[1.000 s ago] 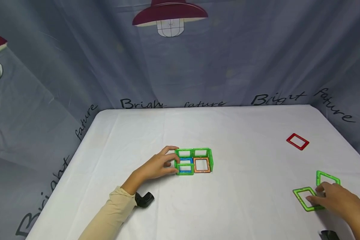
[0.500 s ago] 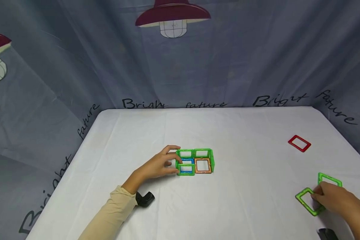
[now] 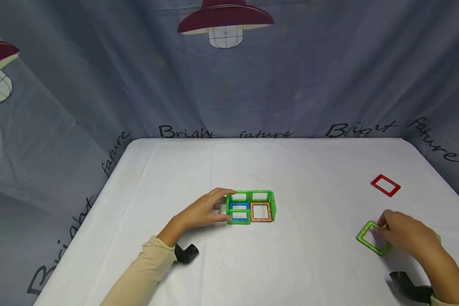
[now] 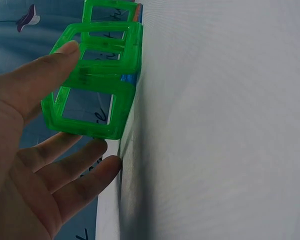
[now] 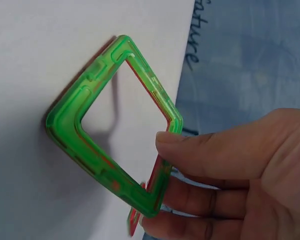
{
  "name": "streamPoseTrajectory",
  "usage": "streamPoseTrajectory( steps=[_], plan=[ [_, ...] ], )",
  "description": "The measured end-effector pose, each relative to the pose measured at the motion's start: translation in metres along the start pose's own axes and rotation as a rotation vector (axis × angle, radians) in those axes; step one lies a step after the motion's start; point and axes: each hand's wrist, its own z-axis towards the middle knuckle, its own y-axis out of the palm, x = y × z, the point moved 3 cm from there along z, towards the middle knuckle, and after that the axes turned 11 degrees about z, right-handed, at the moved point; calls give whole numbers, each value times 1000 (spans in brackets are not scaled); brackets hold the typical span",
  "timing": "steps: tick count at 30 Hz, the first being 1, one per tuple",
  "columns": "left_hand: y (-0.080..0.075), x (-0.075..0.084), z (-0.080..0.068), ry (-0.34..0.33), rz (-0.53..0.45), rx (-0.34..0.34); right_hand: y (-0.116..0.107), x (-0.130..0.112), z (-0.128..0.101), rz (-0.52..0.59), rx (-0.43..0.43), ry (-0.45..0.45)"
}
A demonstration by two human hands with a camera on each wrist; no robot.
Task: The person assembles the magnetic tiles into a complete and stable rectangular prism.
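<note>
At mid-table stands a low structure of magnetic tiles (image 3: pixel 269 205), with upright green square frames around a blue tile (image 3: pixel 234 205) and an orange tile (image 3: pixel 261 220). My left hand (image 3: pixel 202 210) spans its left end, thumb at the near side and index finger at the far side. In the left wrist view, the left thumb (image 4: pixel 65 57) lies on a green frame, other fingers spread below. At the right, my right hand (image 3: pixel 409 233) pinches a green square magnetic tile (image 5: pixel 70 120) by one corner between thumb and fingers, tilted over the white surface.
A red tile (image 3: pixel 385 185) lies farther back on the right of the white-covered table (image 3: pixel 310 263). Another green tile (image 3: pixel 439 239) is mostly hidden behind my right hand. A grey printed curtain (image 3: pixel 290 76) borders the table at the back and sides.
My right hand has taken up the green tile and moved it left and away from me. My left hand stays at the structure, its index finger shifting to the far edge.
</note>
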Motion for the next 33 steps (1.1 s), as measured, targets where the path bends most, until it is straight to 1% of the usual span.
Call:
streamPoseTrajectory(
  steps=[5,10,14,21,26,33],
  plan=[
    [0,-2,0,-12,-4,-1,-5,-23,5,-24,44,-78],
    [0,-3,0,-25,8,-4,-3,-42,8,-64,111,-168],
    [0,-3,0,-33,20,-2,-2,-59,9,-85,153,-224],
    [-1,-3,0,-21,17,0,-2,-82,11,-85,169,-273],
    [-2,-2,0,-28,15,-5,-2,-100,13,-86,179,-303],
    [-1,-2,0,-27,11,-10,1,-122,16,-102,194,-389]
  ],
)
